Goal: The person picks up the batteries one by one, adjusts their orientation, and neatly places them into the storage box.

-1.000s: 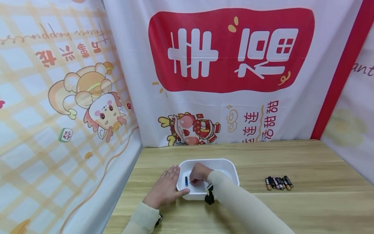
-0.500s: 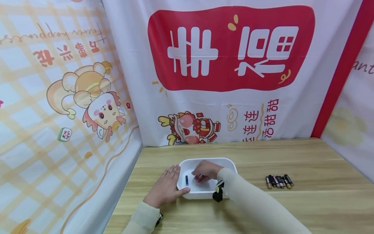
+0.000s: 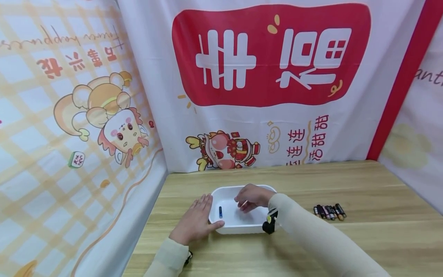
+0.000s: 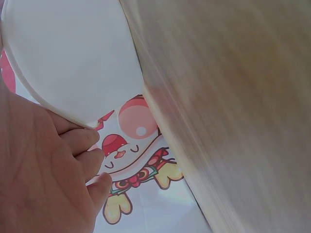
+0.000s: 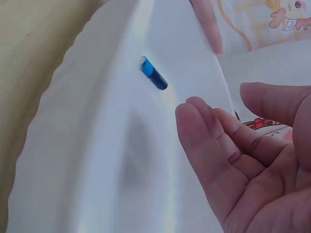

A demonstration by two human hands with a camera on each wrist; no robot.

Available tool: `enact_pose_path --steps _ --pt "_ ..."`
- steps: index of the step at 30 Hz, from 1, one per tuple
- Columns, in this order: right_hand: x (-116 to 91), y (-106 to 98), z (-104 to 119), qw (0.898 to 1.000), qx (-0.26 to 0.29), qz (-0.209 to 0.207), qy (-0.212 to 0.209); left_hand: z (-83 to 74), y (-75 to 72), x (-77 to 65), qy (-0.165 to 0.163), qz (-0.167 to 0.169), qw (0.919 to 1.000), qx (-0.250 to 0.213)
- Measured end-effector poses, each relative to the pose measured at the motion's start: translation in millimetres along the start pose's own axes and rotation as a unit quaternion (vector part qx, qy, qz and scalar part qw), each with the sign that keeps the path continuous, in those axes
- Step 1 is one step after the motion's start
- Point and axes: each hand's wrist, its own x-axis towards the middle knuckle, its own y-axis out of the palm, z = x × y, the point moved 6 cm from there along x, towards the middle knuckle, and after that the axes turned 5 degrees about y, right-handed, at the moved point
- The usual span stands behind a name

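A white rectangular tray [image 3: 230,230] stands on the wooden table. Inside it, near the left end, lies one small blue battery [image 3: 220,212]; the right wrist view shows the same battery [image 5: 154,74] with a lighter blue end. My left hand [image 3: 194,223] rests on the tray's left side, its fingers along the rim and its thumb at the front corner. Over the tray's middle is my right hand [image 3: 254,196], fingers bent loosely and the thumb apart from them in the right wrist view, with nothing seen between them.
Several batteries [image 3: 328,212] lie side by side in a row on the table, right of the tray. Printed cloth hangs behind the table [image 3: 363,238] and along its left and right sides.
My right hand has lifted from low in the tray near the battery and moved right, its fingers loosening. The left hand and the blue battery keep their places.
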Motion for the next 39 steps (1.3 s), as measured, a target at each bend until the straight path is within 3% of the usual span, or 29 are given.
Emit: enact_pose_path --steps 13,30,39 --pt "-23.5 -36.1 -2.8 0.999 0.037 -0.011 -0.006 0.3 0.1 0.2 -0.003 -0.001 1.0 0.002" --pt "-58.5 -74.4 -13.1 0.999 0.037 -0.021 -0.019 2.0 1.4 3.4 -0.01 0.008 0.9999 0.003" --pt "-77.0 -101.4 -34.2 0.997 0.059 -0.038 -0.017 0.3 -1.9 3.3 0.002 0.003 1.0 0.002"
